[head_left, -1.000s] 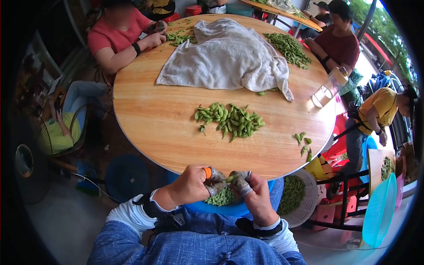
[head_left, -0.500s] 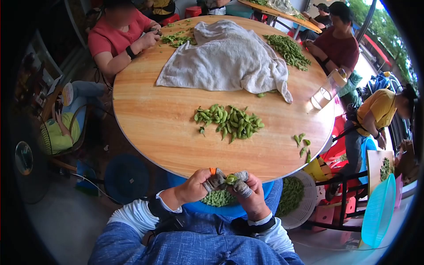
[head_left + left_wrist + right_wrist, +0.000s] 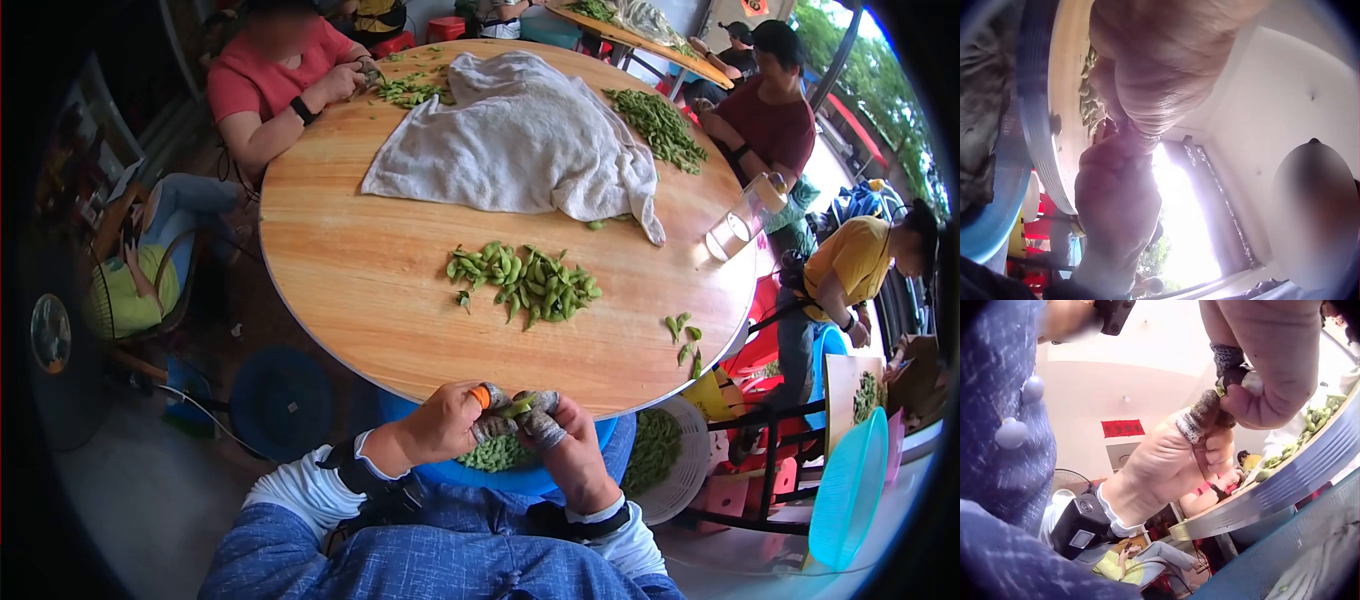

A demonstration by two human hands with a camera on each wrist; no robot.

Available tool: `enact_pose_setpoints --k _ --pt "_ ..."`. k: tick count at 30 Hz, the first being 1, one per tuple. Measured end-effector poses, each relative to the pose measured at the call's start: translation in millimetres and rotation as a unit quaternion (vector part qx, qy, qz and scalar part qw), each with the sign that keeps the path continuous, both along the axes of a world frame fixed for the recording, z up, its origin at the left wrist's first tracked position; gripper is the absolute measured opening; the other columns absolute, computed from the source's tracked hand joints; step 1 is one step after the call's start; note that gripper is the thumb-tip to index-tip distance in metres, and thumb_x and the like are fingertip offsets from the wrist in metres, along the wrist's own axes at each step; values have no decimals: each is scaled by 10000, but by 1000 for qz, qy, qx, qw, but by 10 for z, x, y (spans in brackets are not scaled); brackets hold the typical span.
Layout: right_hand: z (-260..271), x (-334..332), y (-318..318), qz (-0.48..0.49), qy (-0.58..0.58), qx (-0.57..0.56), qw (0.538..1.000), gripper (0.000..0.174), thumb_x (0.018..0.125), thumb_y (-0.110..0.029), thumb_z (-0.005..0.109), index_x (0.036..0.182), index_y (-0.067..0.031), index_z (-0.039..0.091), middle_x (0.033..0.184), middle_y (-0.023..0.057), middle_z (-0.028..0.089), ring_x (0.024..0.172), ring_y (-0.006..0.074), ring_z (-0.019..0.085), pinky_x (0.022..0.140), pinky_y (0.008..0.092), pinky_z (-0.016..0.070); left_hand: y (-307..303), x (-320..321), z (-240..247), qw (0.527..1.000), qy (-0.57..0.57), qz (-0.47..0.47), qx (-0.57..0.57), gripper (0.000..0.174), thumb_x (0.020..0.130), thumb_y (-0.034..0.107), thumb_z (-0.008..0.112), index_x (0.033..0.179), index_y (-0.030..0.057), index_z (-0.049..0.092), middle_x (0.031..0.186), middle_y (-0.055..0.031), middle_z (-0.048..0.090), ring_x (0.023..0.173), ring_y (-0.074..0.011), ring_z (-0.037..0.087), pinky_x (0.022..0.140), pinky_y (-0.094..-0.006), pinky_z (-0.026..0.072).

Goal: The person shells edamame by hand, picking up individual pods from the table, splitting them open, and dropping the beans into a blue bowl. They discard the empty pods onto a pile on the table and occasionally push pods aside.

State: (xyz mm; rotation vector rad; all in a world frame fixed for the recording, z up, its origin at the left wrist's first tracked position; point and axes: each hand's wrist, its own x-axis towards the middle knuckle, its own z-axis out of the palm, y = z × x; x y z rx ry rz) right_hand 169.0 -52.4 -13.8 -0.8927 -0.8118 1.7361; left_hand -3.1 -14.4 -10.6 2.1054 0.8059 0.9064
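Both hands meet over a blue basin (image 3: 520, 482) at the table's near edge, with grey coverings on some fingertips. My left hand (image 3: 440, 424) has an orange band on one finger and pinches a green pod (image 3: 518, 407) from the left. From the right, my right hand (image 3: 574, 448) pinches the same pod between thumb and finger. Shelled green beans (image 3: 497, 454) lie in the basin below. A pile of pods (image 3: 530, 283) is on the table ahead. In the right wrist view a bit of green (image 3: 1221, 389) shows between the fingertips; the left wrist view hides it.
A white cloth (image 3: 515, 135) covers the round table's (image 3: 340, 260) middle. At its right stands a clear bottle (image 3: 735, 225), with several loose pods (image 3: 684, 345) nearer. A white basket (image 3: 690, 470) of pods is low right. Other people sit around the table.
The hands have stayed together over the basin while the pod between their fingertips has turned. The head view has shifted slightly.
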Motion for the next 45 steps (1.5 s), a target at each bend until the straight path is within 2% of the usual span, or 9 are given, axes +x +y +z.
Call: enact_pose_setpoints --k 8,18,20,21,24,25,29,36,45 --pt "62 15 19 29 -48 19 998 149 821 -69 523 948 7 543 856 23 586 765 79 529 686 218 427 -9 -70 -24 973 142 11 180 277 562 45 599 822 -35 547 802 -163 556 745 -306 554 630 -366 449" --pt "-37 -39 23 6 -37 159 986 151 797 -40 545 936 20 543 880 51 590 799 119 538 701 243 434 -93 48 -146 973 -171 20 -152 169 861 159 463 819 4 516 722 -45 529 650 -147 512 593 -264 410" --pt "-59 5 73 14 -181 268 946 148 771 -26 560 912 16 543 841 71 584 772 159 548 670 258 439 -77 45 -183 958 -188 24 -216 176 867 169 457 821 12 521 713 -7 524 656 -112 509 587 -244 410" --pt "-46 27 102 18 -250 319 914 148 757 -18 567 900 14 544 822 82 581 759 179 553 655 266 442 -74 59 -137 897 -244 18 -367 180 879 175 428 834 35 533 714 22 515 640 -74 491 564 -207 406" --pt "138 35 216 2 -437 550 711 164 706 6 586 865 1 548 768 117 551 696 250 546 615 294 443 5 21 -83 828 -234 16 -509 154 880 141 402 861 50 524 704 37 493 619 -46 474 534 -177 397" --pt "160 31 215 3 -446 545 710 180 682 29 589 855 -8 555 757 124 541 657 279 532 606 307 442 26 6 -111 823 -218 16 -524 155 876 139 399 870 55 530 702 8 519 585 -53 482 488 -178 391" --pt "110 39 133 1 -336 307 890 171 680 30 604 840 -12 561 754 122 545 665 273 544 596 308 438 53 -8 -44 813 -224 -15 -537 161 870 165 421 857 50 533 672 -26 550 545 -61 487 457 -180 373" --pt "156 -19 179 -19 -444 485 753 254 618 74 589 857 -13 572 740 123 546 671 283 541 584 318 436 130 -20 -108 773 -245 -24 -585 175 839 178 425 789 58 542 607 -39 553 488 -74 475 410 -192 341" --pt "-70 -24 173 -69 -212 130 966 187 719 38 575 904 16 559 750 73 581 712 148 557 649 248 443 118 67 -20 774 -262 -15 -576 149 824 178 464 855 46 523 673 -37 556 524 -79 477 446 -192 359"
